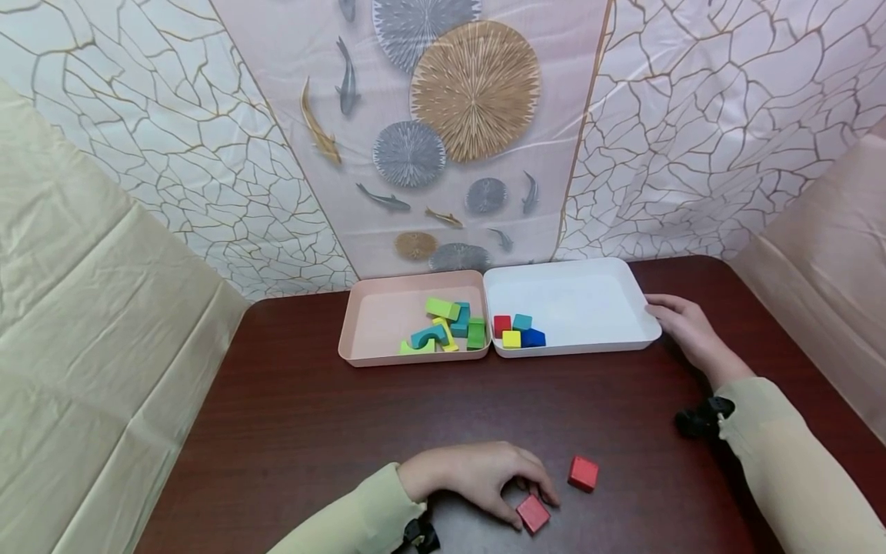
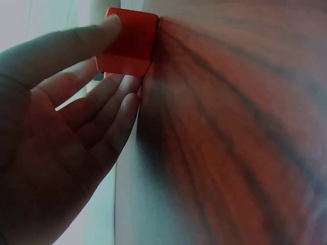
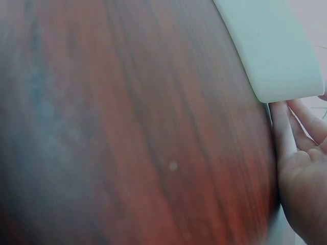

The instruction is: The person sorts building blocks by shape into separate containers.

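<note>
My left hand (image 1: 477,473) is low over the near part of the table, pinching a red cube (image 1: 533,513) between thumb and fingers. In the left wrist view the thumb lies across one face of that red cube (image 2: 130,43), with the other fingers behind and below it. Just right of this hand, a second red cube (image 1: 584,473) rests on the table. My right hand (image 1: 688,331) touches the right end of the white tray (image 1: 581,300) with extended fingers. In the right wrist view its fingers (image 3: 282,127) meet the tray's end wall.
A pink tray (image 1: 377,315) adjoins the white one on the left and contains several green, teal and yellow blocks. In the white tray's left corner sit a red block (image 1: 501,325), a yellow block (image 1: 511,339) and blue ones (image 1: 533,338). Patterned cloth (image 1: 277,154) hangs behind the table.
</note>
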A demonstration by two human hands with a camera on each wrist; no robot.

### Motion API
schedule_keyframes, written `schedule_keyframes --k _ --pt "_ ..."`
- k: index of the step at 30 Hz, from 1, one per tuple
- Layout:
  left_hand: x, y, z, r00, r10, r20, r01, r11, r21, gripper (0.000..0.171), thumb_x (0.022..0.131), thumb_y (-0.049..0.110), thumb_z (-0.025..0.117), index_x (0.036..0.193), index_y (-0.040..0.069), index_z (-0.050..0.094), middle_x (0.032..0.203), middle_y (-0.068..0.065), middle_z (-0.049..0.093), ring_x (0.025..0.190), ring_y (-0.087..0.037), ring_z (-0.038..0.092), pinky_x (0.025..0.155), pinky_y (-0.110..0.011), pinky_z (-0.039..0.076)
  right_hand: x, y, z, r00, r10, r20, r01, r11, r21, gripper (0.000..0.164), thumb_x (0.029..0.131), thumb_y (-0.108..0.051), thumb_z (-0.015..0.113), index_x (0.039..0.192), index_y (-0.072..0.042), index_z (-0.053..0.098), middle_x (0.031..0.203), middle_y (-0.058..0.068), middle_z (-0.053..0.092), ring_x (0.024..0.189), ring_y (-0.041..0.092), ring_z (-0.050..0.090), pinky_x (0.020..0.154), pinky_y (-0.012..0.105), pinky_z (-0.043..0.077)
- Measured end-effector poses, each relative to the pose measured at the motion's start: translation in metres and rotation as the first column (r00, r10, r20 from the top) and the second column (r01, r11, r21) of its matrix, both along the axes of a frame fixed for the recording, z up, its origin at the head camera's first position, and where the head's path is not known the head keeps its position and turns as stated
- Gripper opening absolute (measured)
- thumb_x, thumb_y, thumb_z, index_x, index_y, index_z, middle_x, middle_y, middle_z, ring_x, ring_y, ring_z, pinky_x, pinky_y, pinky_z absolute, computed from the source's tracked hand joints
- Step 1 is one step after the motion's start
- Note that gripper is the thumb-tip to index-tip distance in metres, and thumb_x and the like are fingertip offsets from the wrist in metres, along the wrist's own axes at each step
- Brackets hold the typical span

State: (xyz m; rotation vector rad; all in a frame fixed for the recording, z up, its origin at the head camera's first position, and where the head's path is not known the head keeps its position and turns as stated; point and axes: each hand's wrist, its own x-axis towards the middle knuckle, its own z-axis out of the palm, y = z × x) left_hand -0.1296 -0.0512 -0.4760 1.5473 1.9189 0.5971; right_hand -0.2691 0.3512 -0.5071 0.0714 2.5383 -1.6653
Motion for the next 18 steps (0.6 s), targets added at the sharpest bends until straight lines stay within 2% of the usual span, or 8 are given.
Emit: schedule_keyframes --k 7,12,14,18 --pt "0.0003 0.0022 0.0002 1.000 0.007 -0.026 -0.008 1.000 -0.015 0.039 0.095 0.016 0.083 0.132 0.014 0.071 0.132 0.002 0.070 0.111 0.008 0.055 0.098 -0.001 0.040 -0.0004 0.0000 0.0003 1.000 -0.003 0.001 0.003 1.000 0.005 0.069 0.112 -0.039 0.051 0.158 0.010 0.039 0.110 -0.029 0.052 0.094 -0.018 0.054 0.081 0.006 0.048" --pt "-0.0003 0.0014 -0.0001 1.000 0.014 -0.021 -0.014 1.000 -0.014 0.033 0.095 0.017 0.082 0.127 0.013 0.073 0.129 0.002 0.071 0.110 0.007 0.055 0.098 -0.001 0.040 -0.0001 0.0001 0.0001 1.000 -0.003 0.012 0.002 1.000 0.026 0.068 0.112 -0.040 0.049 0.159 0.009 0.038 0.134 -0.001 0.056 0.094 -0.019 0.052 0.081 0.006 0.048" --pt "-0.0010 0.0010 -0.0004 1.000 0.014 -0.015 -0.014 1.000 -0.007 0.033 0.096 0.017 0.082 0.127 0.013 0.073 0.129 0.002 0.071 0.111 0.007 0.056 0.098 -0.001 0.040 -0.0005 0.0000 0.0001 1.000 -0.002 0.017 0.001 0.999 0.034 0.068 0.113 -0.039 0.047 0.159 0.009 0.037 0.144 0.011 0.052 0.094 -0.019 0.052 0.081 0.006 0.048" --pt "-0.0018 0.0008 -0.0017 1.000 0.023 -0.004 -0.023 1.000 0.000 0.031 0.096 0.017 0.081 0.126 0.012 0.074 0.128 0.002 0.072 0.109 0.006 0.056 0.098 -0.001 0.041 -0.0011 -0.0001 0.0005 1.000 0.005 0.027 -0.006 0.999 0.042 0.068 0.113 -0.039 0.044 0.160 0.009 0.035 0.155 0.027 0.044 0.095 -0.020 0.050 0.081 0.006 0.047"
